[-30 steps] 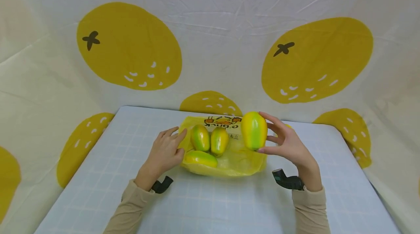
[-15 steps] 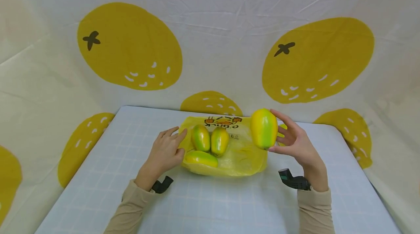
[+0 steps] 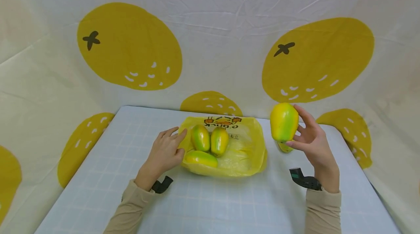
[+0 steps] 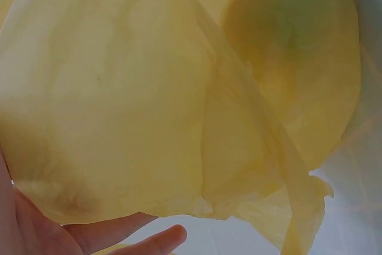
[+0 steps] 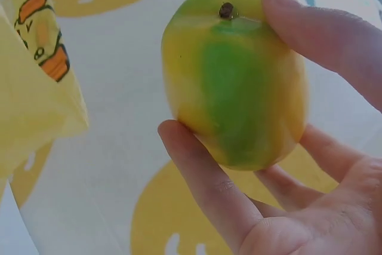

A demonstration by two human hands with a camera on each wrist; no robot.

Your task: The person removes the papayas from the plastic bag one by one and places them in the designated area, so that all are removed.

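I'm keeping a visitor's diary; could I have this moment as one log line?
right hand: holds yellow-green fruit; left hand: at yellow bag; in bag: three similar fruits

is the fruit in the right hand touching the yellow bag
Apart. The right wrist view shows it: a plain strip of pale background lies between the yellow bag and the held fruit.

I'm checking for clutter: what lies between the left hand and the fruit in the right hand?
The bag with three fruits in it, then a narrow strip of table; the head view shows this.
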